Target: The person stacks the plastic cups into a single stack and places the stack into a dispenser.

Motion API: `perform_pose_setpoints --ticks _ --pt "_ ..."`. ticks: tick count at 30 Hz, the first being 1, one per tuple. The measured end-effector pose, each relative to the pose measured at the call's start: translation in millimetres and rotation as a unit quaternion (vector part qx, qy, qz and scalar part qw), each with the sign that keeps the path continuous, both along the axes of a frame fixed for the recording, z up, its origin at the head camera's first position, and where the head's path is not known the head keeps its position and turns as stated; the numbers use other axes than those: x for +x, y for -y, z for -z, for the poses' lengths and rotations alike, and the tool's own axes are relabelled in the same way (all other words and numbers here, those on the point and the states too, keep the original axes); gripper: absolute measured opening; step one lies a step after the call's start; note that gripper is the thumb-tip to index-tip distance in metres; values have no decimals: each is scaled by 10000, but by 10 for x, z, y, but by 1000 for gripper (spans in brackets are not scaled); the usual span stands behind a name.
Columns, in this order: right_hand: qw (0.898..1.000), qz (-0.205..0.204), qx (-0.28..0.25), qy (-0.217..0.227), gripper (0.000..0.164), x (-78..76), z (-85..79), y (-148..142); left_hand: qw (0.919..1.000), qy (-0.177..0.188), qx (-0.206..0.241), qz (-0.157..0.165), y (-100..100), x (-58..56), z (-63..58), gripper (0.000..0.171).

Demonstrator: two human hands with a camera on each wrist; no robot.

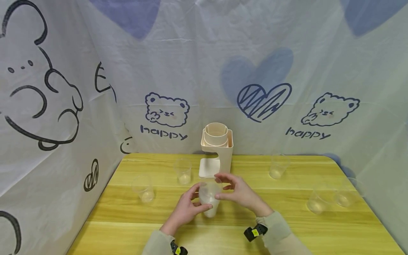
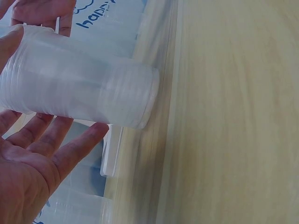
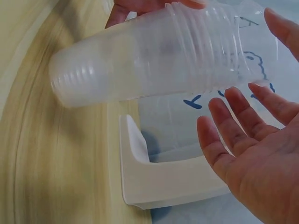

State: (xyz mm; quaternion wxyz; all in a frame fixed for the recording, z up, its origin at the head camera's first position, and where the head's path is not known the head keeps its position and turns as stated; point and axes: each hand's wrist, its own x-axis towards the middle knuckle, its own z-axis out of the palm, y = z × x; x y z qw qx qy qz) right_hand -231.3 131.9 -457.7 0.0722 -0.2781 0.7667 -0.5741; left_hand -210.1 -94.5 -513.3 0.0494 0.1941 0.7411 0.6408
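A stack of nested clear plastic cups (image 1: 209,209) stands upright over the middle of the table, its base close to the tabletop. My left hand (image 1: 188,209) grips the stack from the left, thumb on the near side and fingers on the far side. From the right, my right hand (image 1: 237,193) holds the topmost plastic cup (image 3: 254,46) near its rim between thumb and fingertips. In the right wrist view that cup sits a little out of the stack. The left wrist view shows the stack's ridged rims (image 2: 16,70) beside the left fingers.
Behind the hands stands a cream-coloured holder (image 1: 226,156) with a round cup-like top and flat base. Single clear cups stand on the wooden table (image 1: 255,219): two at left (image 1: 146,194), (image 1: 184,175), one at back right (image 1: 277,171), two at far right (image 1: 316,203), (image 1: 345,199). Printed cloth (image 1: 204,71) hangs behind.
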Motion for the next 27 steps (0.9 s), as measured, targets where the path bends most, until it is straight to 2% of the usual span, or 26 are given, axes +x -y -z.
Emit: perform_pose_setpoints --ticks 11,15,19,22,27 --pt "9997 -21 173 182 60 -3 76 13 10000 -55 -50 26 4 -15 25 69" --pt "9994 -39 210 257 59 79 -50 42 10000 -35 -27 38 3 -15 19 69" --pt "9992 -48 317 220 59 72 -3 39 10000 14 29 47 2 -12 15 68" --pt "9992 -44 368 181 60 17 123 31 10000 55 22 26 -3 -8 12 68" --pt "9992 -117 309 215 59 12 143 36 9999 61 -79 -27 -22 28 -59 67"
